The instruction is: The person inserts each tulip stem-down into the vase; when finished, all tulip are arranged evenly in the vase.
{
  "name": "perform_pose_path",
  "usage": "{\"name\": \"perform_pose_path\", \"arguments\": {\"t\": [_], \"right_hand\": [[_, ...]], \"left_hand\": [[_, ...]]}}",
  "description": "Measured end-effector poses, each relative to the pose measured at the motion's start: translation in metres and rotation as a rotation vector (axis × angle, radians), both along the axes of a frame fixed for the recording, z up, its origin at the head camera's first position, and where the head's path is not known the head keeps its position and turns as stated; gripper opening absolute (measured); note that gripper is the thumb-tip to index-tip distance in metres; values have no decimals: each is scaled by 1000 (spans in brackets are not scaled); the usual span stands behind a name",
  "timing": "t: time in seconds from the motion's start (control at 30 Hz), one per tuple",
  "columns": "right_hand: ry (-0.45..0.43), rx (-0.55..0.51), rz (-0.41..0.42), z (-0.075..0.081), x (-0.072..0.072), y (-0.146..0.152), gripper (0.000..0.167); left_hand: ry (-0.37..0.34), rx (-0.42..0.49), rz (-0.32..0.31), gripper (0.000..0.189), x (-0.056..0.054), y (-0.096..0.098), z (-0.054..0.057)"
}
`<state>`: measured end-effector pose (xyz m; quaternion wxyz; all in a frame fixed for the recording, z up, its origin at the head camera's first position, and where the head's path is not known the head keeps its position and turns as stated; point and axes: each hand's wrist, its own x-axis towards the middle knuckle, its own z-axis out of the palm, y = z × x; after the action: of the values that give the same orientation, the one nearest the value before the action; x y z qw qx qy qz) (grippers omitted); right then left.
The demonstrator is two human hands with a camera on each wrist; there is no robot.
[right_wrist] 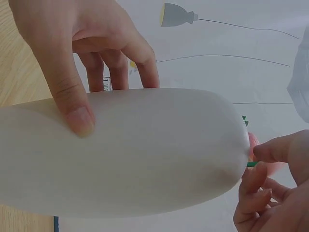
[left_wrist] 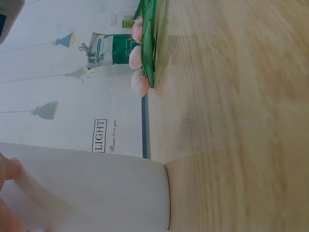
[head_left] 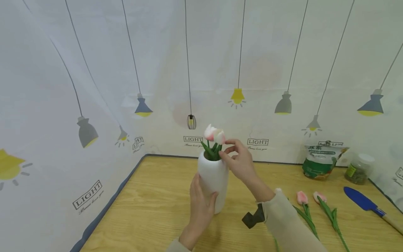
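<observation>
A tall white vase [head_left: 214,176] stands upright on the wooden table. My left hand [head_left: 200,202] holds its side, thumb and fingers on opposite sides in the right wrist view. Pink-and-white tulips [head_left: 210,133] with green leaves [head_left: 211,154] rise out of the vase's mouth. At the rim, my right hand [head_left: 241,162] pinches a green tulip stem [right_wrist: 252,164] between thumb and fingers. The lower stems are hidden inside the vase.
More pink tulips [head_left: 302,198] lie on the table [head_left: 151,196] at right, partly behind my right sleeve [head_left: 288,220]. Beyond them are a blue trowel [head_left: 359,198], a green-and-white bag [head_left: 322,161] and a lidded jar [head_left: 359,169]. A lamp-printed curtain [head_left: 214,70] hangs behind.
</observation>
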<state>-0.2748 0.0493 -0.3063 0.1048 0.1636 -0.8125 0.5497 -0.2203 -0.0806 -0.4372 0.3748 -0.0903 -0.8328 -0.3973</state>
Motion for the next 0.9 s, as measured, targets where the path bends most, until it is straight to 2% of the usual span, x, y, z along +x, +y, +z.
{"name": "perform_pose_path", "arguments": {"t": [0.23,0.4,0.5,0.63,0.8,0.9], "right_hand": [[30,-96,11,-10,0,28,39],[72,-148,11,-18,0,61,41],[72,-155,-2,-25,5,83,37],[12,-92,-35,-43,10,112,36],[-100,9,-71,-72,14,139,48],[-122,97,-91,-90,15,151,46]], "left_hand": [[40,-15,2,83,-2,1,-3],[32,-6,8,84,-4,1,-4],[19,7,3,83,-4,2,-3],[17,12,3,83,-3,2,-2],[11,19,5,82,0,2,0],[11,22,0,82,0,2,0]]}}
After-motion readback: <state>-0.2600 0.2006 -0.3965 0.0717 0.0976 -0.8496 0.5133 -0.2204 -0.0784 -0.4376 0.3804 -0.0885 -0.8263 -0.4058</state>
